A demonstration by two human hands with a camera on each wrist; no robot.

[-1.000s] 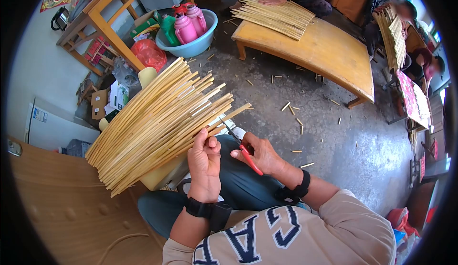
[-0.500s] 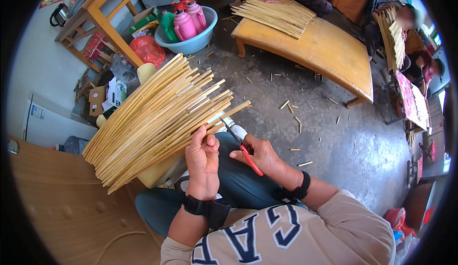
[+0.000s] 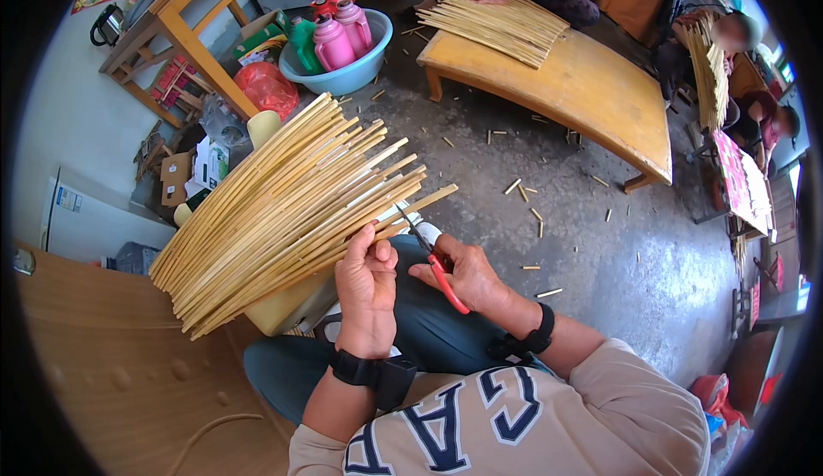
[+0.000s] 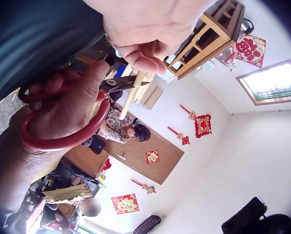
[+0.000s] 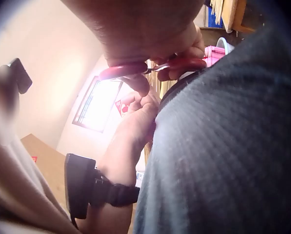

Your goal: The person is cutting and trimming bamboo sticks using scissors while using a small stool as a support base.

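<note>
A wide layer of pale sticks [image 3: 274,210] lies slanting before the person in the head view. The left hand [image 3: 367,292] pinches a stick at the layer's near edge with thumb and fingers; in the left wrist view this hand [image 4: 152,34] is at the top. Red-handled scissors [image 3: 447,284] are gripped by the right hand [image 3: 471,279], their dark blades beside one stick [image 3: 431,197] that sticks out past the others. In the left wrist view the scissor blades [image 4: 121,84] touch or cross a stick [image 4: 130,97]. The right wrist view shows the red handles [image 5: 182,64] round the fingers.
A low wooden table [image 3: 566,90] stands ahead with another bundle of sticks [image 3: 493,23] and a person's hand on it. Cut stick pieces [image 3: 524,193] lie on the floor. A blue basin [image 3: 343,77] holds flasks. Other people sit at the right.
The layer of sticks has shifted slightly, its protruding stick now a little further right. The scissors' handles have moved slightly left. Both hands keep nearly the same place.
</note>
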